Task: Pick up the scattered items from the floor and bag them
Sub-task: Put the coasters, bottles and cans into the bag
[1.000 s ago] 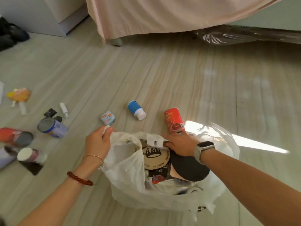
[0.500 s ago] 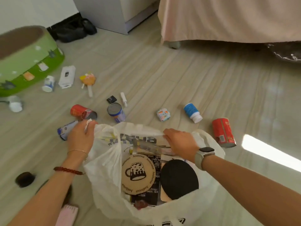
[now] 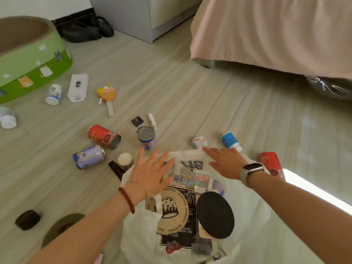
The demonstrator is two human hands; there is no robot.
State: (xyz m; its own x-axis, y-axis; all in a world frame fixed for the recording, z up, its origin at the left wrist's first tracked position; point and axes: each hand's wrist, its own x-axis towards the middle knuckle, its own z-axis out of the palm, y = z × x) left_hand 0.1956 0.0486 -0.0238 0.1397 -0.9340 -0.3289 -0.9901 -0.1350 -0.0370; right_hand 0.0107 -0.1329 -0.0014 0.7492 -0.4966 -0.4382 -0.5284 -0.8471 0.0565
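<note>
A white plastic bag (image 3: 251, 225) stands open on the floor below me, holding a round beige coaster, a black disc and printed packets. My left hand (image 3: 150, 172) hovers over the bag's far left rim with fingers spread and straight, holding nothing. My right hand (image 3: 224, 162) stretches flat over the far right rim, its fingertips close to a small white box (image 3: 199, 142). Beyond the bag lie a blue bottle (image 3: 230, 141), a red can (image 3: 103, 136), a purple can (image 3: 89, 156), an upright tin (image 3: 146, 137) and a second red can (image 3: 271, 164).
Farther left lie a white jar (image 3: 53, 94), a white packet (image 3: 78, 87), an orange toy on a stick (image 3: 107, 96) and a bottle (image 3: 7, 117). A green round cat bed (image 3: 32, 60) stands at the left. A bed with pink sheet (image 3: 276, 33) fills the right back.
Both hands have let go of the bag's rim and now reach forward with fingers spread. My view has swung left, bringing the green cat bed and more scattered items into sight.
</note>
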